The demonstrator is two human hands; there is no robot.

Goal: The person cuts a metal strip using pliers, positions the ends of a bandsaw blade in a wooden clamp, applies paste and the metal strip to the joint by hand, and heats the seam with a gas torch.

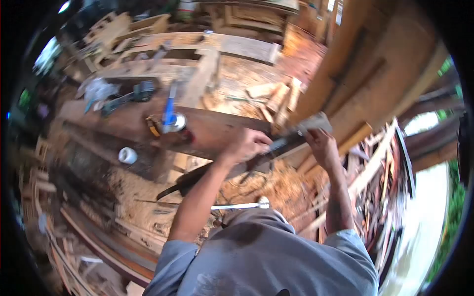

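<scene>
A long dark wooden piece (pixel 197 178) with a curved, narrow near end runs diagonally in front of me, its greyish board-like far end (pixel 316 122) up to the right. My left hand (pixel 249 144) is over its middle, fingers curled and pinched together. Beside those fingertips is a small pale bluish patch (pixel 279 143), too blurred to name. Near the far end, my right hand (pixel 322 143) has its thumb and fingers closed, and what they hold is unclear. Motion blur hides the fingertips of both hands.
A dark plank (pixel 217 123) bears a blue-handled brush (pixel 170 111), a tin (pixel 176 122) and a cordless drill (pixel 131 97). A white roll (pixel 127 155) lies nearer. Timber offcuts (pixel 281 101), a scrap pile (pixel 382 182) and large leaning boards (pixel 375 64) stand around. Sawdust covers the ground.
</scene>
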